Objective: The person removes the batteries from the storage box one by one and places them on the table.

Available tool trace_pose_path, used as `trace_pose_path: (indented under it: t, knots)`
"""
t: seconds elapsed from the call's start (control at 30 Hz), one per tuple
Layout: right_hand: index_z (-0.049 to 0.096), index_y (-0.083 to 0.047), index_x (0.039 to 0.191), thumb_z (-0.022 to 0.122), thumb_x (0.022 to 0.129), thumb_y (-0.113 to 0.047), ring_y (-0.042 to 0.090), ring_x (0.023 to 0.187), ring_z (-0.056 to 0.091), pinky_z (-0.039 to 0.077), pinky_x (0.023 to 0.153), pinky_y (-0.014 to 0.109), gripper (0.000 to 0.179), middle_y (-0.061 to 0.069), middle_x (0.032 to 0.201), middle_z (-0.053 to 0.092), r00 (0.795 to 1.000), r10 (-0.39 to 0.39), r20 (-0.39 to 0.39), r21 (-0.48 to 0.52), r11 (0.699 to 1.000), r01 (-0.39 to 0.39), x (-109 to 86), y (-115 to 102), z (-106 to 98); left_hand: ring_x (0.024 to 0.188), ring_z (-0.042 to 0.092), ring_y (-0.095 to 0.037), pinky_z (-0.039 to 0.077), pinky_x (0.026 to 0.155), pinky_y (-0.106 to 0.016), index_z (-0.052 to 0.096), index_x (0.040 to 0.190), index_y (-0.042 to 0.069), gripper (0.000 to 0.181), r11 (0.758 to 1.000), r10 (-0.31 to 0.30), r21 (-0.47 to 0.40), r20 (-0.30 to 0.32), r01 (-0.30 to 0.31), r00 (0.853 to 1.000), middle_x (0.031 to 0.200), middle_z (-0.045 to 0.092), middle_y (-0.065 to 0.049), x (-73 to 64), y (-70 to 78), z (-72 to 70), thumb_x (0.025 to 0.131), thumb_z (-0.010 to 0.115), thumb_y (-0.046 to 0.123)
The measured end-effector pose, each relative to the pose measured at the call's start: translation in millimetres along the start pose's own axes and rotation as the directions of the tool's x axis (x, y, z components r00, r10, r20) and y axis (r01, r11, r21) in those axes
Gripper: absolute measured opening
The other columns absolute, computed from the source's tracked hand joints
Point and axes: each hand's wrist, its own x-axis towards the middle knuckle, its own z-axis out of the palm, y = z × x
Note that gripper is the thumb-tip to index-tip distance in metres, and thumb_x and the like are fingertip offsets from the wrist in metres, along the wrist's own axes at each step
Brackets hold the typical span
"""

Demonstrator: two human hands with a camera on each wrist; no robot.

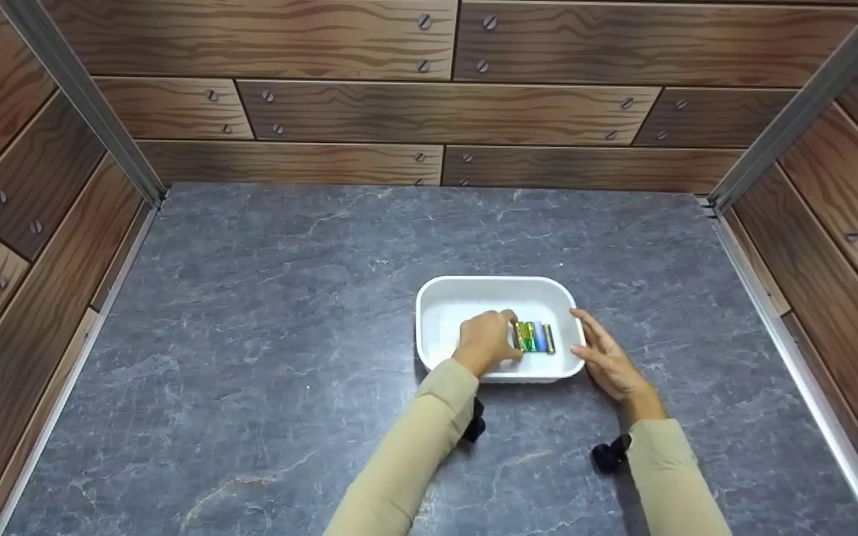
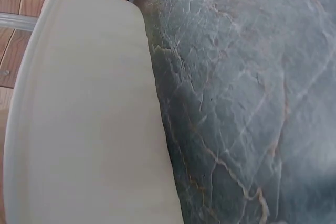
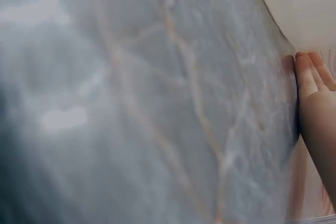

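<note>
Four cylindrical batteries [image 1: 539,337] were as many as I could count through the head camera, lying side by side inside one white rectangular tray [image 1: 444,327], right of its middle. Any print on their gold, green and blue wrappers was too small for me to read. Their long axes ran from near to far, the far ends leaning slightly left, while the row itself spread from left to right; I could not tell which ends were positive. The tray's long sides ran left to right on the gray marbled tabletop [image 1: 287,298]. At the row's left end, the left hand [image 1: 487,335] reached in with bent fingers, forefinger by the far end and thumb by the near one, but I could not tell whether they gripped a battery. The right hand [image 1: 608,361] had its fingers nearly straight, tips touching the tray's right rim. Two beige sleeves [image 1: 407,454] covered the forearms.
</note>
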Motion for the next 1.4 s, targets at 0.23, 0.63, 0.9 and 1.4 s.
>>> trace_pose_path:
  t: [0.23,0.63,0.9,1.4]
  knots:
    - [0.039,-0.011,0.143,0.053,0.088,0.010,0.001,0.119,0.056,0.049,0.095,0.018,0.060,-0.014,0.134,0.055,0.998,-0.052,0.027,-0.035,0.998,0.053,0.3,-3.9,0.0,0.098,0.068,-0.017,0.055,0.076,-0.035,0.061,0.122,0.028,0.056,0.998,0.053,-0.019,-0.039,-0.054,0.998,0.109,0.071,0.001,-6.0,-8.2,-7.6,0.072,0.080,0.044]
    - [0.033,-0.002,0.147,0.055,0.088,0.010,0.002,0.120,0.056,0.047,0.096,0.017,0.064,-0.010,0.134,0.057,0.998,-0.066,-0.014,-0.064,0.996,0.065,2.4,-1.1,1.9,0.082,0.065,-0.015,0.049,0.063,-0.029,0.062,0.119,0.028,0.052,0.985,0.122,-0.106,-0.109,-0.133,0.987,0.097,0.070,0.002,-25.7,-32.5,-26.8,0.073,0.081,0.045]
    - [0.023,0.000,0.150,0.052,0.091,0.005,-0.004,0.124,0.049,0.040,0.100,0.012,0.065,-0.018,0.137,0.049,0.999,-0.030,-0.020,-0.074,0.997,0.029,1.0,-0.5,2.5,0.063,0.043,-0.007,0.030,0.054,-0.021,0.062,0.119,0.025,0.053,0.964,0.167,-0.179,-0.155,-0.194,0.974,0.078,0.059,0.004,-37.0,-53.8,-37.5,0.072,0.082,0.041]
    - [0.036,-0.011,0.145,0.053,0.090,0.006,-0.002,0.124,0.050,0.041,0.101,0.013,0.060,-0.017,0.136,0.051,1.000,-0.016,-0.014,-0.019,1.000,0.016,1.1,-0.5,1.3,0.062,0.038,-0.008,0.028,0.054,-0.022,0.063,0.119,0.021,0.053,0.940,0.188,-0.248,-0.197,-0.234,0.962,0.077,0.055,0.002,-52.6,-81.6,-56.3,0.072,0.082,0.038]
